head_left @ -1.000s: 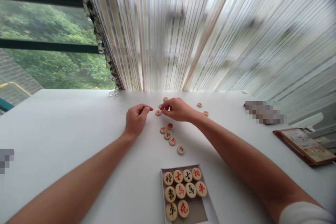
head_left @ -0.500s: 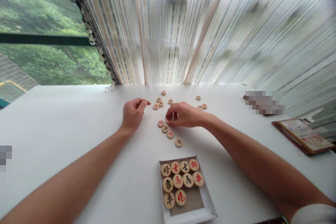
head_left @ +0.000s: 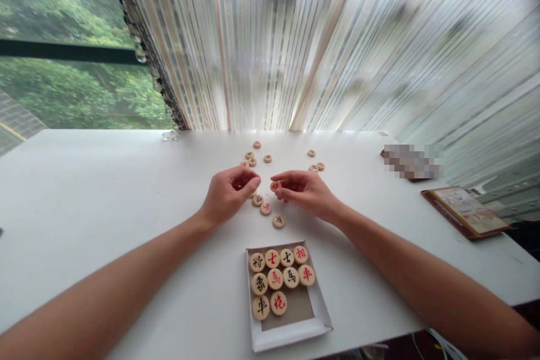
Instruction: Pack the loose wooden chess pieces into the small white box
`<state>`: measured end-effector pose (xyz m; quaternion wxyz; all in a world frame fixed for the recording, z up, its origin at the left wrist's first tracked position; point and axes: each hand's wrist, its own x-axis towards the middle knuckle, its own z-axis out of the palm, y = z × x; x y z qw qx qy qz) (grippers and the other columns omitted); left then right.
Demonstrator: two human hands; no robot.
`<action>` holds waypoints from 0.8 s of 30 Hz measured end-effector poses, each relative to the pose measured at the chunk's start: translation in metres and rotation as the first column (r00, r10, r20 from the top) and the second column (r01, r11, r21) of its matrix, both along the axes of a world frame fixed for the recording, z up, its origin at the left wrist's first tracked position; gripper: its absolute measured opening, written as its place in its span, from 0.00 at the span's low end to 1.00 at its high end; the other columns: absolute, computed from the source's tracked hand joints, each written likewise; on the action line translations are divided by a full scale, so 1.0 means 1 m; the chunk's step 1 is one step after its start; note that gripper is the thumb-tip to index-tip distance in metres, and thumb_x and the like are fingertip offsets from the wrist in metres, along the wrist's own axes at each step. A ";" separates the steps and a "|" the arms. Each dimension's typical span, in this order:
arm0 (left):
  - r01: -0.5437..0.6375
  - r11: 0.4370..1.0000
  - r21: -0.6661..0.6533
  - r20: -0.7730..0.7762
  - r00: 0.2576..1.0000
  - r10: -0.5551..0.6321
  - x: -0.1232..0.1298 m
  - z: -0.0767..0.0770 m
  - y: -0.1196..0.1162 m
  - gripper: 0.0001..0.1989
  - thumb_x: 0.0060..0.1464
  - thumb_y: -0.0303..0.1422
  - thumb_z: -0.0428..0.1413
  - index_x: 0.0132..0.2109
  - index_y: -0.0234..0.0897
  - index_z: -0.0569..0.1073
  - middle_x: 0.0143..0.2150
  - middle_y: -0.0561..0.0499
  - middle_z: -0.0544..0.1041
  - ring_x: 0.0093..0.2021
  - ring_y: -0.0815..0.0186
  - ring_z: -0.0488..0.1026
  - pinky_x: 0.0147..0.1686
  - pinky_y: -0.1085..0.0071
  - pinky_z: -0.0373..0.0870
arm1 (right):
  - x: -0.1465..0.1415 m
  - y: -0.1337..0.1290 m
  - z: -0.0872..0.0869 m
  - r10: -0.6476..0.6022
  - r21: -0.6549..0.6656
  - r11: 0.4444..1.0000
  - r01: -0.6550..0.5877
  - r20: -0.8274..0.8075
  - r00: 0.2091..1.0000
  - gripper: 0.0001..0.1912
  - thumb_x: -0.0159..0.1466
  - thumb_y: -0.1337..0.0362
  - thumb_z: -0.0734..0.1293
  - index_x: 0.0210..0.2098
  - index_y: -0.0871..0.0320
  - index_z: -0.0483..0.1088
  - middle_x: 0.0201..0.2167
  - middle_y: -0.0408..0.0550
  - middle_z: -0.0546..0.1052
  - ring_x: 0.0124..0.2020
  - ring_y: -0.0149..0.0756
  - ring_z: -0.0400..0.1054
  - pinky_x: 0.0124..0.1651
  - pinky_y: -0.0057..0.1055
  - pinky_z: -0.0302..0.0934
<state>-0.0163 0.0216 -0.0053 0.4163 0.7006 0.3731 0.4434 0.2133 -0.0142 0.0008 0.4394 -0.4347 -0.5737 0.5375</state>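
Observation:
My right hand [head_left: 306,191] pinches a round wooden Chinese chess piece [head_left: 275,186] with a red character, thumb below and fingers above. Facing it across a small gap, my left hand [head_left: 230,194] has thumb and index fingertips pressed together; I see nothing between them. Beneath and in front of the hands lie loose pieces, among them a black-marked piece [head_left: 257,200], a red-marked piece [head_left: 265,208] and another black one [head_left: 278,220]. Closer to me sits a shallow white box [head_left: 292,339], with red and black pieces in rows and its bare bottom showing at the lower right.
More pieces lie farther back, such as a red one [head_left: 257,144] and a black one [head_left: 311,153]. At the right are a brown-edged board [head_left: 466,214] and a pixelated item [head_left: 413,161]. A string curtain [head_left: 261,39] hangs behind the white table [head_left: 126,191].
My right hand has lifted the red-marked piece off the table. My left hand has come right and nearer, close to the right hand. The view has shifted slightly.

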 end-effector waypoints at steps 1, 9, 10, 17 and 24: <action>0.025 1.000 -0.005 -0.012 1.000 -0.025 0.001 -0.001 -0.002 0.15 0.60 0.43 0.64 0.43 0.33 0.82 0.33 0.46 0.81 0.30 0.66 0.74 0.30 0.73 0.69 | -0.003 -0.001 -0.004 -0.020 0.003 1.000 0.020 -0.039 0.999 0.26 0.57 0.57 0.81 0.51 0.62 0.79 0.36 0.50 0.83 0.33 0.30 0.76 0.37 0.27 0.72; 0.172 0.981 -0.088 -0.030 0.984 -0.176 0.002 0.001 -0.008 0.16 0.60 0.41 0.66 0.47 0.33 0.86 0.39 0.41 0.86 0.34 0.62 0.80 0.32 0.71 0.75 | -0.010 -0.004 -0.013 -0.048 0.008 0.999 0.049 -0.143 0.989 0.22 0.50 0.59 0.85 0.39 0.62 0.80 0.35 0.51 0.84 0.32 0.32 0.78 0.34 0.26 0.75; 0.179 0.979 -0.097 -0.021 0.983 -0.181 0.002 0.002 -0.009 0.15 0.60 0.40 0.66 0.47 0.33 0.86 0.40 0.42 0.86 0.35 0.62 0.81 0.33 0.71 0.75 | -0.009 -0.005 -0.013 -0.042 0.009 0.999 0.043 -0.134 0.990 0.22 0.50 0.59 0.85 0.40 0.61 0.81 0.35 0.51 0.85 0.32 0.32 0.78 0.35 0.27 0.75; 0.195 0.974 -0.117 0.021 0.981 -0.194 0.004 0.006 -0.011 0.13 0.58 0.38 0.68 0.46 0.33 0.87 0.38 0.42 0.86 0.32 0.63 0.81 0.30 0.73 0.75 | -0.008 -0.009 -0.011 -0.006 0.034 0.999 0.011 -0.145 0.989 0.21 0.51 0.56 0.85 0.40 0.60 0.83 0.36 0.52 0.85 0.31 0.34 0.79 0.35 0.29 0.77; 0.169 0.984 -0.063 -0.019 0.985 -0.171 0.004 0.007 -0.015 0.13 0.59 0.37 0.67 0.45 0.31 0.86 0.31 0.45 0.84 0.26 0.68 0.76 0.25 0.76 0.70 | -0.011 -0.013 -0.009 -0.060 0.052 0.996 0.072 -0.210 0.976 0.15 0.55 0.59 0.83 0.39 0.59 0.84 0.34 0.50 0.85 0.32 0.36 0.82 0.40 0.32 0.81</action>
